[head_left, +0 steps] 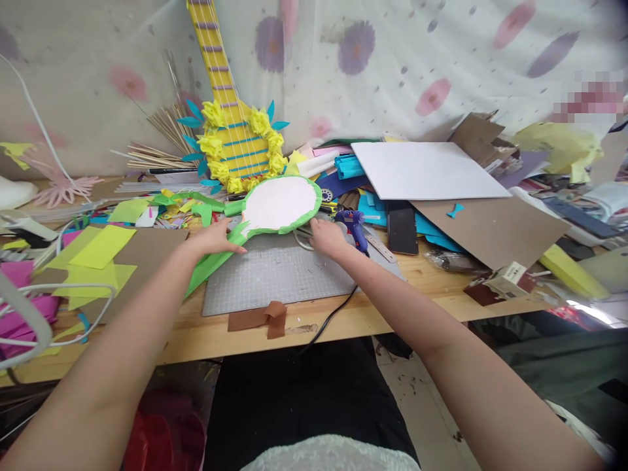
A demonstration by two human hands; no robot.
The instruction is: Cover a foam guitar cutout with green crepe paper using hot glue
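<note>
A white oval piece with a green paper rim (282, 204) lies at the back of the grey cutting mat (275, 278). My left hand (216, 239) is at its left end, thumb spread away from the fingers, over a green paper strip (209, 269) that hangs toward the front. My right hand (328, 238) is by the oval's lower right edge with its fingers curled; what they hold, if anything, is hidden. A grey loop like a scissors handle (300, 242) shows just left of those fingers. Right of that hand lies a blue glue gun (354, 229).
Behind the oval stands a yellow paper guitar (240, 147) with yellow flowers. On the right are a phone (402, 227), a white board (426, 171) and brown cardboard (495, 229). Yellow paper sheets (102, 247) lie left. A black cord (338, 314) crosses the table's front edge.
</note>
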